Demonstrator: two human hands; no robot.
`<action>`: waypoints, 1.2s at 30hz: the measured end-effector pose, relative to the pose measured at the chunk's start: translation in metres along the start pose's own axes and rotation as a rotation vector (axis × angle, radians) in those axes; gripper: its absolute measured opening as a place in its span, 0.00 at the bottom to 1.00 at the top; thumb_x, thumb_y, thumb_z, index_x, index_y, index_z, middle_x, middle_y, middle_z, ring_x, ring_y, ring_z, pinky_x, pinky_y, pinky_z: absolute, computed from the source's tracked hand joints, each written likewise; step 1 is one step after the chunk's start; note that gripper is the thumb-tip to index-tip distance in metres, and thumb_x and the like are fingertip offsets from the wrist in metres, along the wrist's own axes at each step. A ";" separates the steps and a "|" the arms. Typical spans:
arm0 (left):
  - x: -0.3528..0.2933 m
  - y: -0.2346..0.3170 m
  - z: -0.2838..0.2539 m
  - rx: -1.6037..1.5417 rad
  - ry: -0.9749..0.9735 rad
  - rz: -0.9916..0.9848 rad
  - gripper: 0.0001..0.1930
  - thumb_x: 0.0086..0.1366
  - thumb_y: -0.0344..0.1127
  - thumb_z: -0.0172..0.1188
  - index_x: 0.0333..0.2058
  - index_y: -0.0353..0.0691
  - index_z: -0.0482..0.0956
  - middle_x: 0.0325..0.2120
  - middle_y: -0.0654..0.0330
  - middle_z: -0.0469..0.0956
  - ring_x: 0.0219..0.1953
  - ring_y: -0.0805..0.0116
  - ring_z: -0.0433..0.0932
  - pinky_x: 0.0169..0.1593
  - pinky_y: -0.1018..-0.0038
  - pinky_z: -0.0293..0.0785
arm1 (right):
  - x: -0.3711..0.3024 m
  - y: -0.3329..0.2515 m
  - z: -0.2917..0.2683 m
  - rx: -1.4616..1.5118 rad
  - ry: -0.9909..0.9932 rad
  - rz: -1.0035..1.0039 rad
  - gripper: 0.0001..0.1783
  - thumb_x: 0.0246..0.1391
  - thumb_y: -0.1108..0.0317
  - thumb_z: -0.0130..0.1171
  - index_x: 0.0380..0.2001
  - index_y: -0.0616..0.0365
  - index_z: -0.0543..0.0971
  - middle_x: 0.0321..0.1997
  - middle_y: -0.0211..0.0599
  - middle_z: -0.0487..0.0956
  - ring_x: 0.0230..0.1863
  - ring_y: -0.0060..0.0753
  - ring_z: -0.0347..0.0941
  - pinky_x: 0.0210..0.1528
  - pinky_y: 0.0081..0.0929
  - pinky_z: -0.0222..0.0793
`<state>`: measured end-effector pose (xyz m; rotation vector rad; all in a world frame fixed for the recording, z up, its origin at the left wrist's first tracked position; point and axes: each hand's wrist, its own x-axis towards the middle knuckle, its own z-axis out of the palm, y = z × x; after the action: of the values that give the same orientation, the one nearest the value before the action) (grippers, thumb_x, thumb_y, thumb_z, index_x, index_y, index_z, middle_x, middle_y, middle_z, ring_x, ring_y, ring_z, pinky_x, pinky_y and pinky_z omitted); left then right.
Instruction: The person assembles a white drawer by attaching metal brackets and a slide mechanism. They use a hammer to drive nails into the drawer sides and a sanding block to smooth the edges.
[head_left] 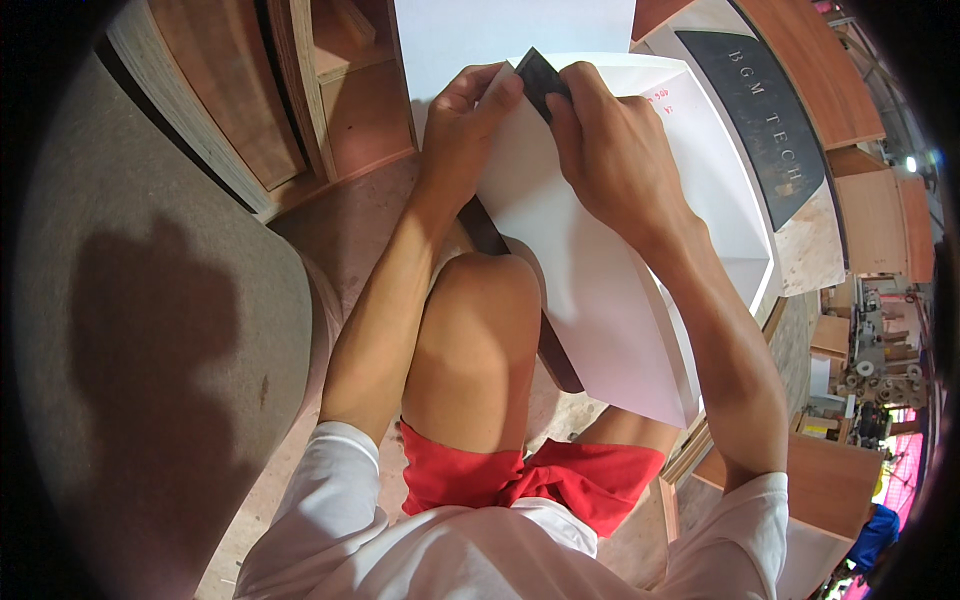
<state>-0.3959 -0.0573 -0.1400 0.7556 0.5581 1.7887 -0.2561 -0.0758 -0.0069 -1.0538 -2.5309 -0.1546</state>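
Observation:
A white open box (pixel 575 290), like a shallow drawer with red handwriting inside, rests tilted against my knees. At its far corner, my left hand (pixel 462 125) is closed, thumb and fingers pinching the white edge. My right hand (pixel 615 150) grips a small, flat, dark piece (pixel 538 78) with a straight edge and a pointed corner. This piece is held at the same far corner, right beside my left fingertips. What kind of tool or block it is, I cannot make out. A dark brown strip (pixel 560 365) runs under the box's left side, by my knee.
Wooden cabinet frames (pixel 350 110) stand at the far left, beside a large grey curved surface (pixel 270 330). Behind the box are a white panel (pixel 515 25) and a black lettered plate (pixel 750 130). Wooden panels (pixel 835 480) and shelved equipment (pixel 880 370) line the right.

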 end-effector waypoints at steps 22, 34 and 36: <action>-0.010 0.003 0.016 0.194 0.111 0.132 0.17 0.76 0.45 0.67 0.48 0.34 0.85 0.34 0.66 0.83 0.38 0.81 0.77 0.42 0.80 0.75 | -0.005 0.006 -0.003 0.231 0.313 0.231 0.10 0.73 0.69 0.54 0.47 0.65 0.69 0.25 0.62 0.81 0.28 0.73 0.80 0.30 0.58 0.73; -0.008 0.025 0.012 0.341 0.117 0.239 0.13 0.70 0.35 0.73 0.48 0.35 0.86 0.42 0.58 0.87 0.46 0.72 0.83 0.51 0.74 0.80 | -0.127 -0.002 -0.051 0.278 0.193 0.527 0.08 0.77 0.70 0.50 0.49 0.65 0.70 0.29 0.52 0.81 0.28 0.50 0.82 0.31 0.40 0.73; -0.009 0.029 0.014 0.361 0.117 0.171 0.14 0.71 0.37 0.71 0.50 0.36 0.87 0.40 0.60 0.87 0.43 0.75 0.82 0.47 0.76 0.78 | -0.119 0.001 -0.055 0.306 0.231 0.473 0.08 0.77 0.69 0.50 0.49 0.64 0.71 0.30 0.50 0.82 0.28 0.47 0.82 0.32 0.39 0.74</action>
<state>-0.4025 -0.0750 -0.1129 0.9712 0.9349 1.9231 -0.1621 -0.1671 -0.0041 -1.3750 -1.9607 0.2222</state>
